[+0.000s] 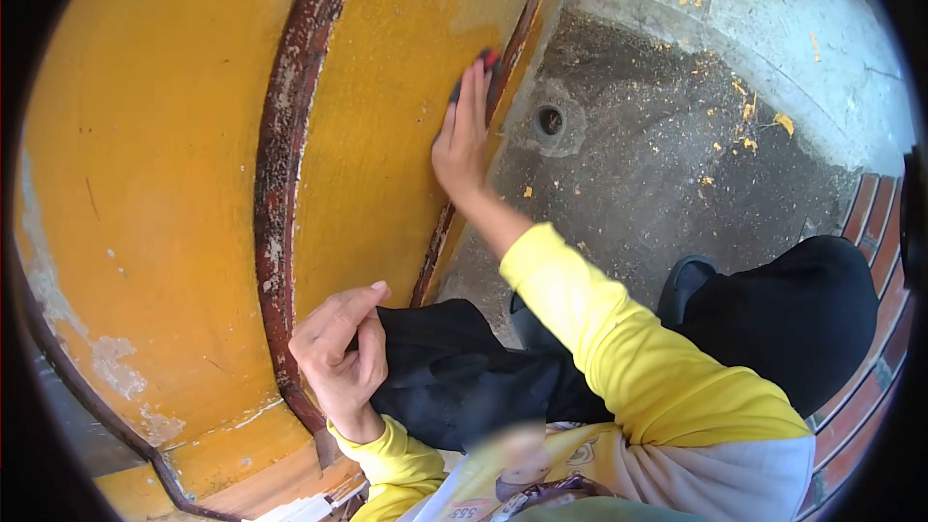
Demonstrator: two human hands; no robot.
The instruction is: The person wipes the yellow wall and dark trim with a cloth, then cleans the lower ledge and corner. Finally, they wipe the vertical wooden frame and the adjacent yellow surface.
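Observation:
My right hand (463, 147) reaches up to a yellow painted panel (382, 116), its fingers stretched over a small dark pad with a red end (489, 60). The hand presses this pad against the panel, right beside a narrow brown strip (522, 39); most of the pad is hidden under the fingers. Lower down, my left hand (340, 353) is loosely curled, fingers bent in toward the thumb, with nothing showing in it. It is close to a thick brown trim (280, 155) with flaking paint and overlaps my dark trouser leg (464, 367).
To the right lies a concrete floor (628, 193) with a round drain hole (549, 120) and scattered yellow flakes (749, 143). A red brick edge (865, 406) curves along the far right. At the lower left, paint has peeled from the panel (116, 367).

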